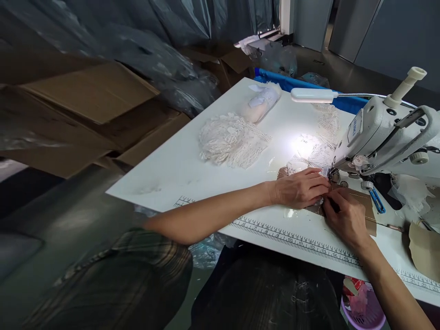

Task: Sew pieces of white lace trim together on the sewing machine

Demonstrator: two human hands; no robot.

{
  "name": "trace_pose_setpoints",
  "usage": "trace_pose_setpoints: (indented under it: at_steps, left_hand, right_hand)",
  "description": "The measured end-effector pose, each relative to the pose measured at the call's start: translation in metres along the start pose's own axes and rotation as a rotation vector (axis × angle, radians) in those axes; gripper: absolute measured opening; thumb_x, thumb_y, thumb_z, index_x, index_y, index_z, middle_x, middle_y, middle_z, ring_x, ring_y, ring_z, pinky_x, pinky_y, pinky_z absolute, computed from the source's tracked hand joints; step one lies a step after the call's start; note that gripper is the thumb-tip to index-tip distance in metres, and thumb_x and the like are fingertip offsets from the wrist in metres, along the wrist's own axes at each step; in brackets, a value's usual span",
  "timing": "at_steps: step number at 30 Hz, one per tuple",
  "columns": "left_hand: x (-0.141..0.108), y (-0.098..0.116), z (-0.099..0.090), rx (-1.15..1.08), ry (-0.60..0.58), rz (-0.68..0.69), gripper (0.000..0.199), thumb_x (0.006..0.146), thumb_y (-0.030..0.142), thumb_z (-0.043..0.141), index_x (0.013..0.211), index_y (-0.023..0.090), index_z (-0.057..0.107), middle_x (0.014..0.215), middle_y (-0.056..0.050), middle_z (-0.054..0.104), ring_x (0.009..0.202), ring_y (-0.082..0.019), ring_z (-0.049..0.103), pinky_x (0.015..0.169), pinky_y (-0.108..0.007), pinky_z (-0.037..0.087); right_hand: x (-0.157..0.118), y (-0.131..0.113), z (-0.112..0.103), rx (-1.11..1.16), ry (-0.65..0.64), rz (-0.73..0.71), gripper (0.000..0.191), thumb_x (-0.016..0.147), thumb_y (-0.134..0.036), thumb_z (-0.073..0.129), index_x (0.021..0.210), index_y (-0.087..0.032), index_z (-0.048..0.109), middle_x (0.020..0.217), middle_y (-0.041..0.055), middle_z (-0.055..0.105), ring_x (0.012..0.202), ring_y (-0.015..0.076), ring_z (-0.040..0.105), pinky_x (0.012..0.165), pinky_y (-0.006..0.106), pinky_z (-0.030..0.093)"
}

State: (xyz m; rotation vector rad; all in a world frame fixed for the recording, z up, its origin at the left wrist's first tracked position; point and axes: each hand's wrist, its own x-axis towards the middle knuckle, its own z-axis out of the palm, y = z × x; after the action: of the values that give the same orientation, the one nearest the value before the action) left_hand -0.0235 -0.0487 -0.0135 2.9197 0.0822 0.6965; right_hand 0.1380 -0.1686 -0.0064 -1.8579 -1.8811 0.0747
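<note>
White lace [318,153] lies under the needle area of a white sewing machine [369,126]. Just left of the needle, my left hand [302,188] rests flat on the lace, its fingers stretched toward the presser foot. My right hand [347,215] is in front of the needle, thumb and forefinger pinched at the near edge of the work; what they hold is too small to make out. Brown card [360,201] lies beneath and beside my right hand. A lamp [312,95] lights the lace from behind.
A lace pile [230,140] and a wrapped roll [263,103] lie on the white table [165,178]. Blue thread snips [377,200] sit right of the needle. Cardboard boxes [92,94] stand at the left, and a purple basket [366,316] is below the table.
</note>
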Motion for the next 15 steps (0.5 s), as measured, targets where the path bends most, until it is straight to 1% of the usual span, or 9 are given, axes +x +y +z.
trace_pose_setpoints:
  at_steps: [3, 4, 6, 8, 9, 11, 13, 15]
  left_hand:
    - [-0.002, -0.003, 0.005, -0.028, -0.025, -0.028, 0.024, 0.099, 0.022, 0.044, 0.104, 0.016, 0.067, 0.110, -0.010, 0.070, 0.103, -0.018, 0.064, 0.106, -0.044, 0.048]
    - [-0.003, -0.005, 0.006, -0.041, -0.027, -0.041, 0.025, 0.099, 0.023, 0.043, 0.101, 0.016, 0.067, 0.108, -0.009, 0.071, 0.099, -0.017, 0.064, 0.103, -0.043, 0.049]
    - [-0.004, -0.006, 0.007, -0.075, -0.031, -0.071, 0.028, 0.100, 0.022, 0.041, 0.095, 0.017, 0.068, 0.106, -0.008, 0.071, 0.095, -0.016, 0.064, 0.100, -0.040, 0.051]
    - [-0.004, -0.006, 0.006, -0.109, -0.033, -0.094, 0.029, 0.101, 0.022, 0.041, 0.092, 0.019, 0.069, 0.106, -0.006, 0.071, 0.095, -0.015, 0.064, 0.102, -0.040, 0.049]
    - [-0.005, -0.006, 0.005, -0.117, -0.034, -0.098, 0.029, 0.101, 0.022, 0.042, 0.092, 0.020, 0.069, 0.106, -0.005, 0.071, 0.095, -0.014, 0.065, 0.104, -0.041, 0.047]
    - [-0.006, -0.005, 0.003, -0.102, -0.029, -0.097, 0.028, 0.101, 0.024, 0.044, 0.092, 0.020, 0.070, 0.106, -0.005, 0.071, 0.094, -0.014, 0.065, 0.110, -0.044, 0.043]
    - [-0.006, -0.004, 0.002, -0.066, -0.015, -0.076, 0.029, 0.102, 0.025, 0.044, 0.091, 0.020, 0.070, 0.104, -0.004, 0.070, 0.091, -0.013, 0.065, 0.114, -0.046, 0.039]
    - [-0.007, -0.004, 0.002, -0.028, 0.005, -0.039, 0.032, 0.104, 0.027, 0.043, 0.088, 0.018, 0.070, 0.100, -0.004, 0.070, 0.088, -0.013, 0.065, 0.115, -0.046, 0.038]
  right_hand:
    - [0.001, 0.000, -0.004, 0.031, -0.043, -0.027, 0.029, 0.089, -0.032, 0.047, 0.091, -0.022, 0.074, 0.092, 0.0071, 0.072, 0.072, 0.0158, 0.063, 0.057, 0.024, 0.041]
    - [0.003, 0.002, -0.006, 0.073, -0.066, -0.019, 0.029, 0.089, -0.033, 0.048, 0.094, -0.022, 0.074, 0.093, 0.0073, 0.072, 0.074, 0.0161, 0.064, 0.059, 0.025, 0.043]
    - [0.008, 0.009, -0.013, 0.192, -0.137, 0.045, 0.032, 0.088, -0.038, 0.049, 0.101, -0.020, 0.073, 0.088, 0.0073, 0.071, 0.070, 0.0159, 0.063, 0.062, 0.026, 0.046]
    - [0.015, 0.019, -0.022, 0.287, -0.209, 0.150, 0.039, 0.089, -0.041, 0.048, 0.109, -0.016, 0.070, 0.077, 0.0058, 0.069, 0.061, 0.0151, 0.061, 0.059, 0.027, 0.047]
    - [0.018, 0.024, -0.025, 0.292, -0.228, 0.192, 0.042, 0.089, -0.042, 0.047, 0.111, -0.014, 0.069, 0.072, 0.0048, 0.068, 0.058, 0.0150, 0.059, 0.057, 0.027, 0.046]
    - [0.024, 0.031, -0.031, 0.242, -0.243, 0.202, 0.043, 0.089, -0.041, 0.045, 0.112, -0.014, 0.070, 0.067, 0.0036, 0.066, 0.057, 0.0158, 0.058, 0.058, 0.029, 0.045]
    - [0.026, 0.035, -0.033, 0.205, -0.259, 0.144, 0.043, 0.089, -0.038, 0.043, 0.112, -0.016, 0.071, 0.074, 0.0054, 0.068, 0.062, 0.0173, 0.061, 0.062, 0.031, 0.047]
    - [0.027, 0.033, -0.030, 0.193, -0.277, 0.056, 0.043, 0.088, -0.037, 0.042, 0.113, -0.019, 0.072, 0.093, 0.0085, 0.071, 0.074, 0.0193, 0.065, 0.069, 0.033, 0.049]
